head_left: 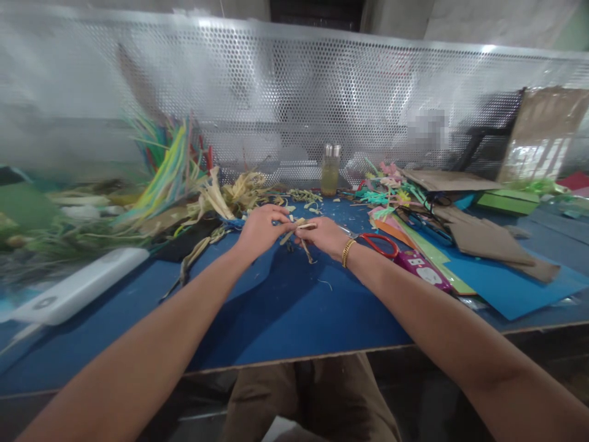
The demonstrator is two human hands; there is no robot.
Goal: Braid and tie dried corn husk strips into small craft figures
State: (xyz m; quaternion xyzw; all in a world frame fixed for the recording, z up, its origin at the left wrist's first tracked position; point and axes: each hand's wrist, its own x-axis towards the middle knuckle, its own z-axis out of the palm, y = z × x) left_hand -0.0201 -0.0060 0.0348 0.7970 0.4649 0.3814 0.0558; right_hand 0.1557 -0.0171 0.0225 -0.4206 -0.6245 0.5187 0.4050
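Observation:
My left hand (263, 231) and my right hand (326, 236) meet over the blue tabletop (294, 313). Between their fingertips is a small piece of dry, straw-coloured husk (307, 250), with thin ends hanging down and sticking out. Both hands are closed in a pinch on it; the fingers partly hide how it is folded or tied. A gold bracelet (348, 252) circles my right wrist. Just right of that hand lie red-handled scissors (381, 244). Behind my left hand is a pile of dry husks (239, 193).
A glass bottle of yellowish liquid (330, 172) stands by the perforated metal screen (257, 86). At left are a white power strip (80, 285) and bundled coloured strips (168, 162). Right of my arm lie a purple packet (423, 270), blue paper (501, 282) and cardboard (492, 239).

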